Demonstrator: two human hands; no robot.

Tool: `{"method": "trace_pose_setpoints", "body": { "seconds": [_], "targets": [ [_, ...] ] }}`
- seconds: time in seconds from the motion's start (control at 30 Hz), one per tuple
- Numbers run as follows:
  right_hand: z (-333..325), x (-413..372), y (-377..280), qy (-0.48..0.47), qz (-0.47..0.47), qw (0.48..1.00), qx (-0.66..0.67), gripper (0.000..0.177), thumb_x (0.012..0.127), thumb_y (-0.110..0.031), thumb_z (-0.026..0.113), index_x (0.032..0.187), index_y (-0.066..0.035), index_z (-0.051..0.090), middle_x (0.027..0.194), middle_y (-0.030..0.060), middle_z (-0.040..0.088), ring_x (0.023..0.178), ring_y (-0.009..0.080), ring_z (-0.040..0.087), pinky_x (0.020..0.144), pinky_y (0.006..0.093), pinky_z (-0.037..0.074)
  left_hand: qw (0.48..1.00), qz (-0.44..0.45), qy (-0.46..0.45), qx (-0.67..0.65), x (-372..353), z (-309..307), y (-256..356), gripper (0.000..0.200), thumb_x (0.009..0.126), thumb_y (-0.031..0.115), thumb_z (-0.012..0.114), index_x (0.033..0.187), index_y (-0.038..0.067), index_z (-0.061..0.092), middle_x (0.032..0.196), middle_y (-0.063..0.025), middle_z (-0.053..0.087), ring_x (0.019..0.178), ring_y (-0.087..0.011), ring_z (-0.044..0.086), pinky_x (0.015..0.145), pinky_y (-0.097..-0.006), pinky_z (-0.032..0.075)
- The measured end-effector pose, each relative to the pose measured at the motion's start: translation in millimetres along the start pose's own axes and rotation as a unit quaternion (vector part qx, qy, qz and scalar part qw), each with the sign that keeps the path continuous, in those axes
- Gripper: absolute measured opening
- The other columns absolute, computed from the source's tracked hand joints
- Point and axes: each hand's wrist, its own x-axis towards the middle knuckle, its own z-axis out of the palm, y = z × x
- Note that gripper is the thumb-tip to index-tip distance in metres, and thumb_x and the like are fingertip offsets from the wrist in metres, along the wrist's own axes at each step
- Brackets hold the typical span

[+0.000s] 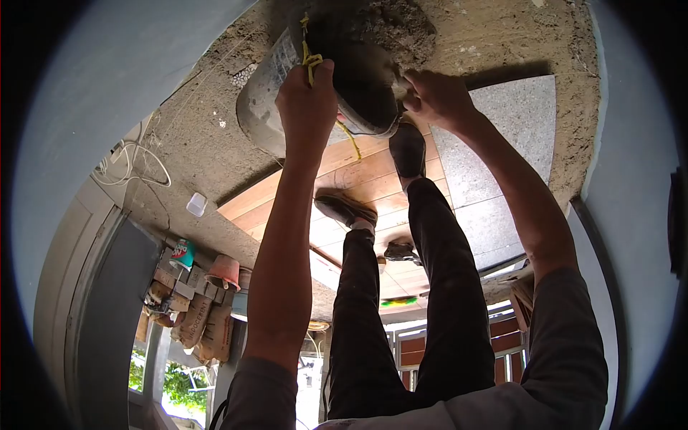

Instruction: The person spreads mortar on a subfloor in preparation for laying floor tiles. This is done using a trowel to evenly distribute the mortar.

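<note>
Head view: arms (283, 251) outstretched, left fingers (325, 76) clamped on yellow rope (310, 59), right fingers (413, 101) curled, grip unclear.

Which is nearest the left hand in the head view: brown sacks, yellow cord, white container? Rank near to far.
1. Yellow cord: at the left hand, in its curled fingers.
2. White container: on the floor, left of the hand.
3. Brown sacks: farthest, lower left of the view.
</note>
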Motion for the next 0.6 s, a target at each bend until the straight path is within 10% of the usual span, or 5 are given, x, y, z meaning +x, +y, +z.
{"method": "trace_pose_setpoints", "body": {
  "seconds": [0.2, 0.37, 0.6],
  "targets": [
    [13.0, 81.4, -14.5, 0.233, -0.154, 0.957, -0.079, 0.023, 0.089, -0.021, 0.063, 0.108, -0.008, 0.067, 0.083, 0.0130, 0.071, 0.078, 0.0303, 0.072, 0.061, 0.0444, 0.057, 0.997, -0.029, -0.028, -0.070, -1.0, 2.6, -2.4, 0.034, 0.095, 0.029, 0.069, 0.084, -0.003, 0.064, 0.062, -0.0035, 0.054, 0.052, -0.0114, 0.059, 0.047, -0.0311, 0.056],
    [70.2, 155.3, -31.1, 0.078, -0.106, 0.991, -0.009, 0.023, 0.084, -0.018, 0.066, 0.105, -0.010, 0.073, 0.090, 0.0134, 0.071, 0.081, 0.0325, 0.072, 0.067, 0.0466, 0.059, 0.998, -0.022, -0.011, -0.054, 2.9, 5.2, -11.5, 0.036, 0.090, 0.030, 0.068, 0.080, -0.004, 0.064, 0.067, -0.0209, 0.064, 0.062, -0.0341, 0.066, 0.063, -0.0436, 0.052],
    [111.1, 147.2, -61.3, -0.105, -0.149, 0.972, -0.148, 0.021, 0.082, -0.020, 0.066, 0.100, -0.012, 0.074, 0.089, 0.0141, 0.072, 0.083, 0.0333, 0.072, 0.070, 0.0457, 0.059, 0.998, -0.007, -0.022, -0.053, 7.6, -2.7, -16.9, 0.036, 0.089, 0.031, 0.070, 0.082, -0.005, 0.065, 0.068, -0.0214, 0.065, 0.065, -0.0346, 0.068, 0.065, -0.0428, 0.053]
  ]
}}
